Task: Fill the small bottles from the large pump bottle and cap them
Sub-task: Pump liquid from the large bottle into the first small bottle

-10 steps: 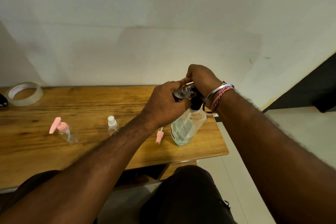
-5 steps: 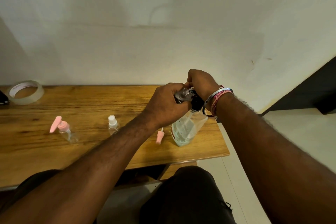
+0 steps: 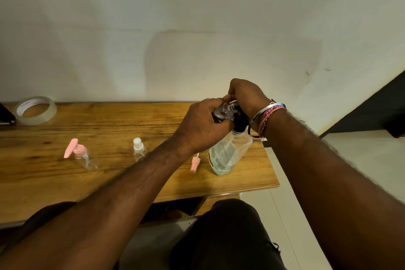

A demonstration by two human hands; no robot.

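Observation:
The large clear pump bottle (image 3: 228,155) with a black pump head stands near the table's right end. My right hand (image 3: 245,96) is curled over the top of its pump. My left hand (image 3: 201,125) grips a small clear bottle (image 3: 224,111), tilted with its mouth up against the pump nozzle. A loose pink spray cap (image 3: 194,163) lies on the table just left of the big bottle. A small bottle with a white cap (image 3: 138,149) stands further left. Another small bottle with a pink pump top (image 3: 81,155) lies beyond it.
The wooden table (image 3: 109,120) ends close to the right of the large bottle, with floor below. A roll of clear tape (image 3: 35,110) sits at the back left beside a dark object (image 3: 5,114) at the frame edge. A white wall runs behind.
Both hands with the small bottle have sunk slightly lower over the pump head. The bottles on the table have not moved.

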